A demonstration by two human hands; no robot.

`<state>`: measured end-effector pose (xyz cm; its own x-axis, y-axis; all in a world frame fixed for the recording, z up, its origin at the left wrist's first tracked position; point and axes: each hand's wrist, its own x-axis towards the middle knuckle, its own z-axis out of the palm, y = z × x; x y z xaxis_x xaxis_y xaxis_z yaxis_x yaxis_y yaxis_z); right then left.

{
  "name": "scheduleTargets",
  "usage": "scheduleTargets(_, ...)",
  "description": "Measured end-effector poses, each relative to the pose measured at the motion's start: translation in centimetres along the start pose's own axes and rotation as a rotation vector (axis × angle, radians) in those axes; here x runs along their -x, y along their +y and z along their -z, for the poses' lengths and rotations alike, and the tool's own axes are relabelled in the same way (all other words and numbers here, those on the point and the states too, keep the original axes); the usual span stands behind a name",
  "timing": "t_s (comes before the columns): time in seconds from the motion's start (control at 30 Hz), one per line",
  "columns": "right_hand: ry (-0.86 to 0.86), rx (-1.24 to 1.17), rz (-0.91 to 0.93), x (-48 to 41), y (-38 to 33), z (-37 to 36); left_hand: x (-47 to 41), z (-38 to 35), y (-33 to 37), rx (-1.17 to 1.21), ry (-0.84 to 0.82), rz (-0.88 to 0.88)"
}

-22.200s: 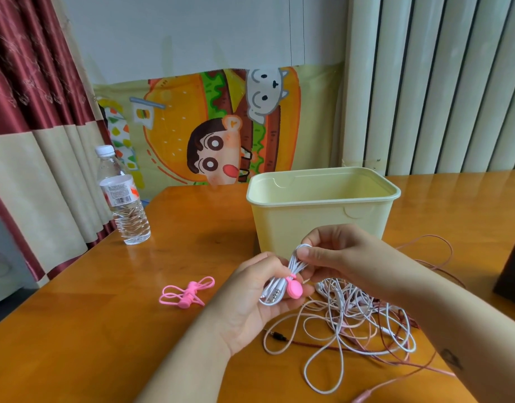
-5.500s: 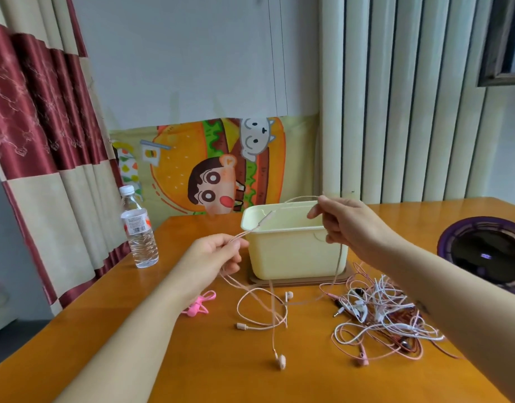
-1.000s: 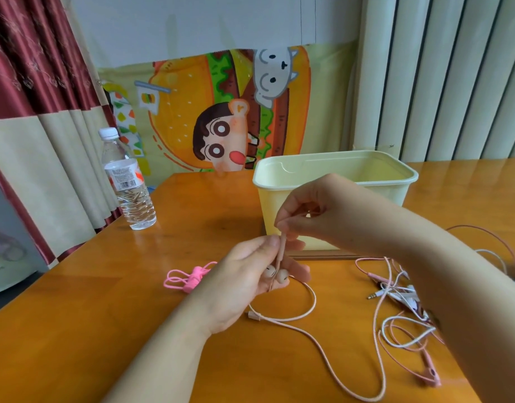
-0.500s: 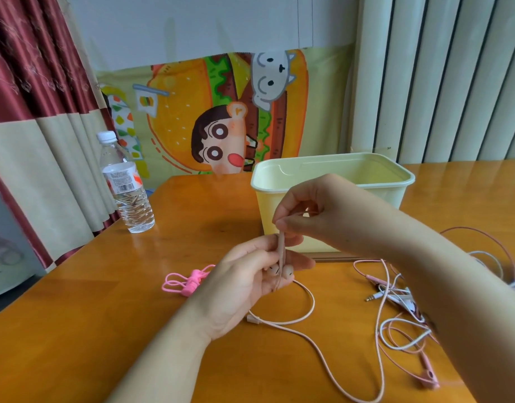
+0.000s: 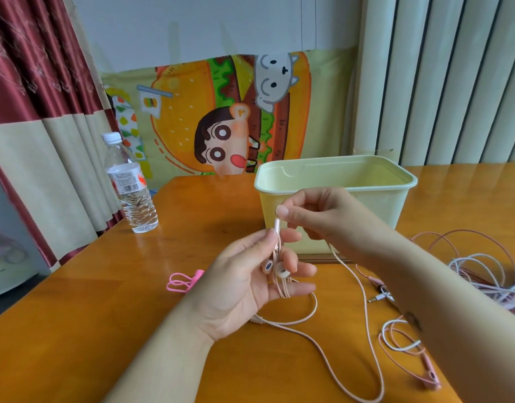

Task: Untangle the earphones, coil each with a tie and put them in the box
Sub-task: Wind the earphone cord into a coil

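Left grip holds earphones, right grip pinching above.

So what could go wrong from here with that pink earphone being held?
1. The pink earphone trails loose cable across the table beside the other earphones; winding it in might snag them.
2. Both the left hand and right hand pinch it, while the pink ties lie apart on the table; letting go to fetch one could let the winding spring open.

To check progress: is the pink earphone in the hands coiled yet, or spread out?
Spread out. The left hand holds its buds, the right hand pinches the cable; the rest trails loosely over the table.
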<state>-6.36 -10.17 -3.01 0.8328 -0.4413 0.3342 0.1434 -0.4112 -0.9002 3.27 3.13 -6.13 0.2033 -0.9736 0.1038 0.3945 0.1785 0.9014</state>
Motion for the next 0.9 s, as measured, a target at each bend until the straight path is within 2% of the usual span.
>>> scheduleTargets(0.1, -0.01, 0.02, -0.04, 0.0, 1.3, -1.0, -0.4, 0.3, 0.2, 0.14, -0.012, -0.059)
scheduleTargets(0.23, -0.149, 0.248, -0.069, 0.5, 1.4, -2.2, -1.2, 1.2, 0.9, 0.275, 0.149, -0.187)
scheduleTargets(0.33, -0.246, 0.483, -0.062, 0.7, 0.5, -2.6, -1.5, 2.1, 1.1, 0.235, 0.274, -0.265)
scheduleTargets(0.43, -0.308, 0.618, -0.066, 0.9, -0.4, -2.4, -1.2, 2.6, 1.1, 0.168, 0.345, -0.29)
scheduleTargets(0.63, -0.481, 0.708, -0.148, 1.5, -1.8, -2.0, -1.0, 2.3, 0.6, 0.027, 0.349, -0.263)
scheduleTargets(0.77, -0.575, 0.75, -0.186, 1.9, -2.2, -2.4, -1.1, 1.8, 0.3, 0.082, 0.351, -0.228)
scheduleTargets(0.9, -0.599, 0.822, -0.199, 2.1, -2.2, -2.9, -1.2, 1.6, 0.2, 0.094, 0.341, -0.224)
